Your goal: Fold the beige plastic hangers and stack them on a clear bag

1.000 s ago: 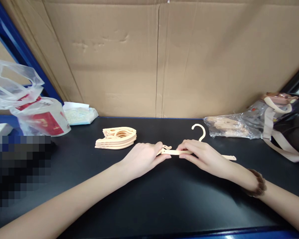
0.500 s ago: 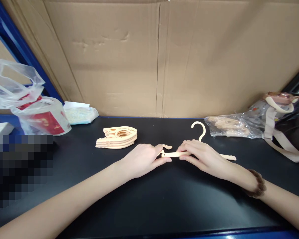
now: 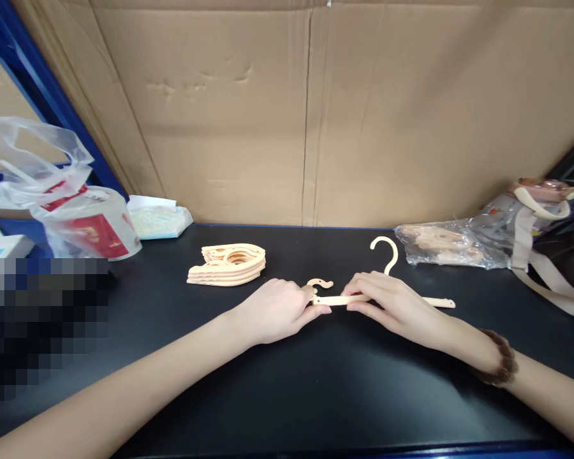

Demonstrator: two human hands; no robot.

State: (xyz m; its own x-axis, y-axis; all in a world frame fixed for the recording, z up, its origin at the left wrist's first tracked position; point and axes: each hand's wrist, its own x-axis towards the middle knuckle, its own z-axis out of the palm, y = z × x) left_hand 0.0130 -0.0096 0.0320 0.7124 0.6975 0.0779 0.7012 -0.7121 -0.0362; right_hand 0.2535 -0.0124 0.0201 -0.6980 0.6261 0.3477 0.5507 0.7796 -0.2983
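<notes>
A cream plastic clothes hanger (image 3: pixel 337 300) lies low over the black table, its curved hook upright and its straight bar running sideways. My right hand (image 3: pixel 387 306) is closed around the middle of the bar, with the bar's right end showing past the wrist. At the bar's left end, my left hand (image 3: pixel 277 311) pinches a small cream hanger piece, mostly hidden by the fingers. Behind that thumb and fingertips shows a curved cream part (image 3: pixel 320 282) with a small hole; whether it joins the pinched piece is unclear.
A stack of folded cream hangers (image 3: pixel 227 266) sits left of centre. At the right lies a clear bag of cream pieces (image 3: pixel 442 243) beside a strapped bag (image 3: pixel 521 220). A plastic-bagged container (image 3: pixel 95 226) and a soft packet (image 3: pixel 160 220) stand left. Cardboard (image 3: pixel 229 127) rises behind the table.
The view has shifted slightly. Slightly more of the curved part shows behind my left fingers; both hands keep their hold at nearly the same place.
</notes>
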